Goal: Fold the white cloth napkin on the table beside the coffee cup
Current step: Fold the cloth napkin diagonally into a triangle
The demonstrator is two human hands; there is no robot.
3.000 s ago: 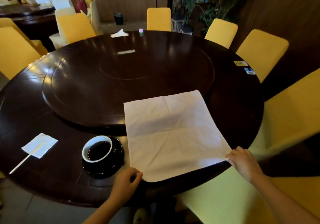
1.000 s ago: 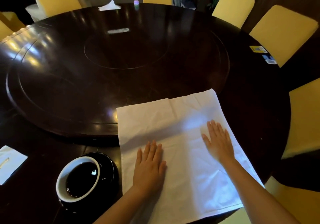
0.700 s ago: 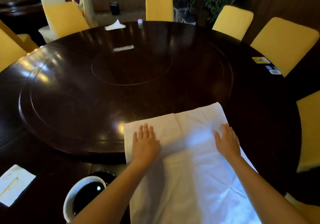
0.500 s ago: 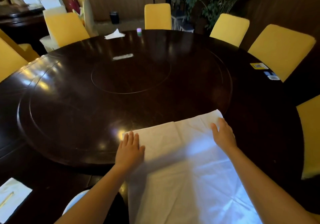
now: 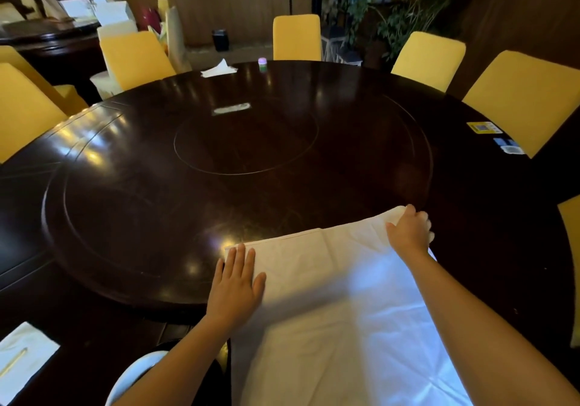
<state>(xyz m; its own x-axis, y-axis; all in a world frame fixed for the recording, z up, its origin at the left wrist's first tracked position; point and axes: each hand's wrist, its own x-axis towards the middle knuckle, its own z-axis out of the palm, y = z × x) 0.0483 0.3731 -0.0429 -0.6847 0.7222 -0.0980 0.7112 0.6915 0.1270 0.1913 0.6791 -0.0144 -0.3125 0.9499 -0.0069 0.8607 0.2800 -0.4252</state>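
The white cloth napkin (image 5: 339, 311) lies spread flat on the near side of the dark round table (image 5: 251, 161). My left hand (image 5: 235, 283) rests flat, fingers apart, on the napkin's far left corner. My right hand (image 5: 408, 233) is curled around the far right corner, which bunches up slightly under the fingers. The coffee cup (image 5: 131, 377) shows only as a white rim at the bottom left, mostly hidden behind my left forearm.
A raised turntable (image 5: 131, 217) fills the table's middle. A small paper napkin with a stick (image 5: 18, 361) lies at the near left. A tissue (image 5: 218, 69) and a small jar (image 5: 262, 63) stand at the far edge. Yellow chairs (image 5: 296, 37) ring the table.
Both hands slid up the napkin from its middle to the far corners. My right hand went from flat to curled on its corner. The view tilted up, putting the cup behind my forearm.
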